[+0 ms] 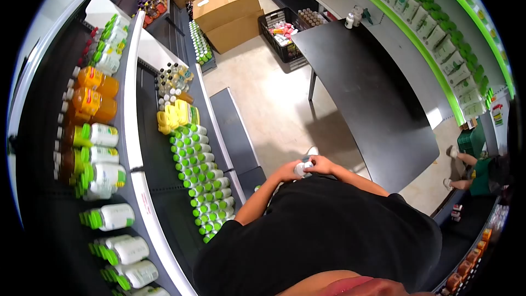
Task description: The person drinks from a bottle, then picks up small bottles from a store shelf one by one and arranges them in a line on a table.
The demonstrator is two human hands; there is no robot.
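Close to my waist, my left hand (287, 171) is closed around a small white bottle (299, 169), with only part of it showing. My right hand (322, 165) is held against it, with fingers pinched on a second small white piece (308, 165) that looks like a bottle or its cap. The two white pieces are side by side and too small to read. Near my left arm, white bottles with green caps (205, 192) stand in rows on a lower shelf.
A dark table (378, 88) stands ahead right, with white bottles (350, 20) at its far end. Beyond are a black crate (285, 52) and cardboard boxes (233, 14). Stocked shelves (137, 131) line the left; green-edged shelves (422, 44) line the right. Another person (482, 175) is at the right.
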